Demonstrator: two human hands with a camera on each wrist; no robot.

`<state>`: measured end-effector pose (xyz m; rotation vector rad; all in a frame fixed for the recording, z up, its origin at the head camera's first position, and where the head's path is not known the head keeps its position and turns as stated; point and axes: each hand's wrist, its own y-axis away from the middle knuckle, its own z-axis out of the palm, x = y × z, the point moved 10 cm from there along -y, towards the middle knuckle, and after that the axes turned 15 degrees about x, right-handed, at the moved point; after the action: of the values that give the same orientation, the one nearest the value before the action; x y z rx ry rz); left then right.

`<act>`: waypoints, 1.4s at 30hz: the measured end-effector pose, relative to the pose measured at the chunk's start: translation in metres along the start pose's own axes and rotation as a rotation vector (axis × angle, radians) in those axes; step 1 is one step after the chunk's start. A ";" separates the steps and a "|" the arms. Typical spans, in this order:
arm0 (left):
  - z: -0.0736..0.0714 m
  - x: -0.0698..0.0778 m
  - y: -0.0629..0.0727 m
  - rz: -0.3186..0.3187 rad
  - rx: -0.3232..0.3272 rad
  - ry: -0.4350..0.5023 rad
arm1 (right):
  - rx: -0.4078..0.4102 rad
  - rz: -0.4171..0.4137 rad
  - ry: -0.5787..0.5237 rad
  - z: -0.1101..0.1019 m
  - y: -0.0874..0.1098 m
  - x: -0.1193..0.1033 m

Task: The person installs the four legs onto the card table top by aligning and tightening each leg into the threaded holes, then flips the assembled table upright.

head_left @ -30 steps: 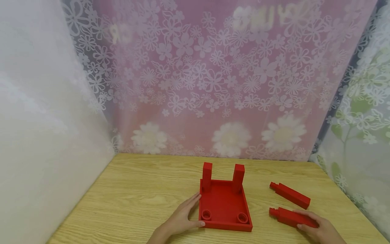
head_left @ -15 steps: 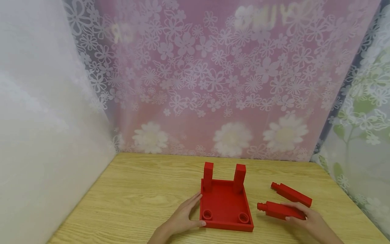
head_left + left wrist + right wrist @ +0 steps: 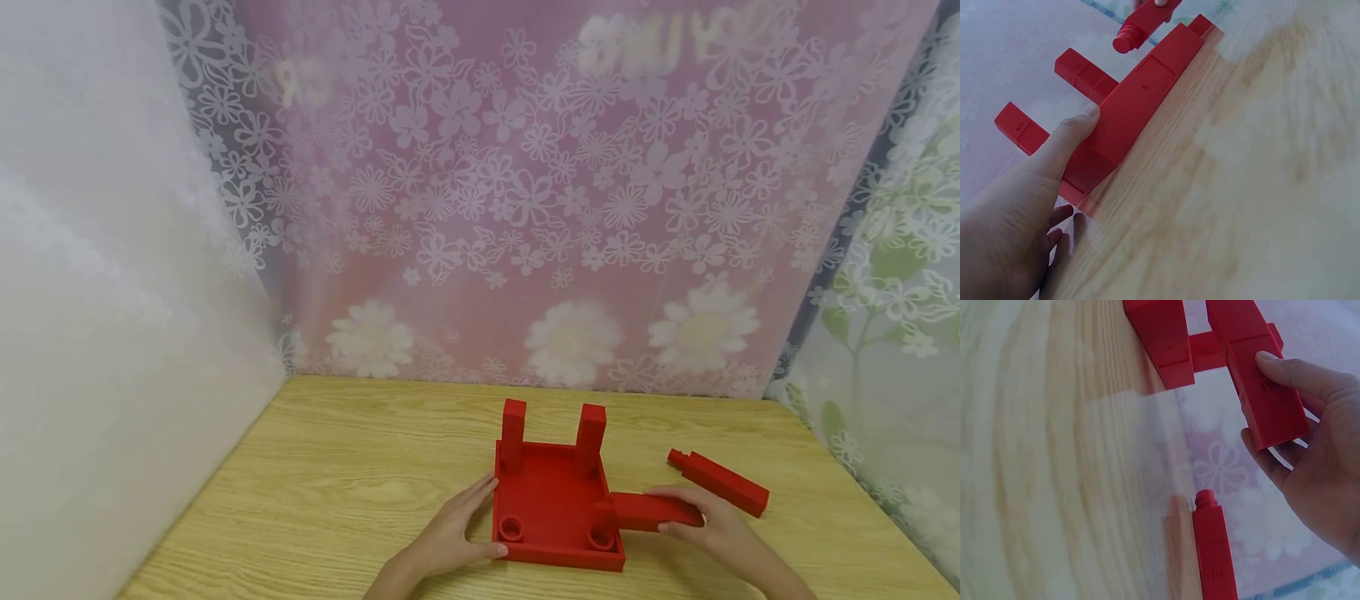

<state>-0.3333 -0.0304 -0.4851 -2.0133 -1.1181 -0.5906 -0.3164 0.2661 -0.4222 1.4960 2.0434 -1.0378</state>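
The tray (image 3: 551,500) is red, smooth and roughly rectangular, with a thin raised rim. Two square-sided posts (image 3: 512,437) stand upright at its far corners, and two round ringed sockets (image 3: 511,529) sit at its near ones. The left hand (image 3: 450,525) holds the tray's near left corner, thumb on the near wall and fingers against the left wall.

Over the tray's right rim, the right hand (image 3: 708,521) pinches a red block leg (image 3: 641,511) between thumb and fingers. The leg has a square body and a rounded, ridged tip pointing inward near the right socket; the left wrist view shows a gap beneath that tip. A matching spare leg (image 3: 723,485) lies slantwise right of the tray, well apart from its rim.

The wood-grained desk (image 3: 360,450) runs wide left of the tray, with a narrower strip behind it. Beyond the tray, flower-printed cloth (image 3: 480,167) hangs along the desk's far edge.
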 end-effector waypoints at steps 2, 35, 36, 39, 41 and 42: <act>0.000 0.000 0.000 0.000 0.001 -0.002 | -0.007 -0.032 -0.020 0.004 -0.003 -0.007; -0.003 0.004 0.001 0.033 0.005 -0.014 | -0.128 -0.183 -0.060 0.065 -0.026 -0.077; -0.003 0.004 0.000 0.032 0.004 -0.014 | -0.131 -0.188 -0.051 0.066 -0.027 -0.078; -0.003 0.004 0.000 0.029 0.001 -0.017 | -0.137 -0.204 -0.029 0.070 -0.028 -0.082; -0.003 0.003 0.000 0.028 0.001 -0.019 | -0.148 -0.212 -0.030 0.073 -0.028 -0.086; -0.003 0.003 0.000 0.026 0.001 -0.021 | -0.151 -0.218 -0.024 0.075 -0.029 -0.087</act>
<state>-0.3318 -0.0313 -0.4815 -2.0344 -1.1023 -0.5568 -0.3211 0.1498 -0.4005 1.2013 2.2507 -0.9504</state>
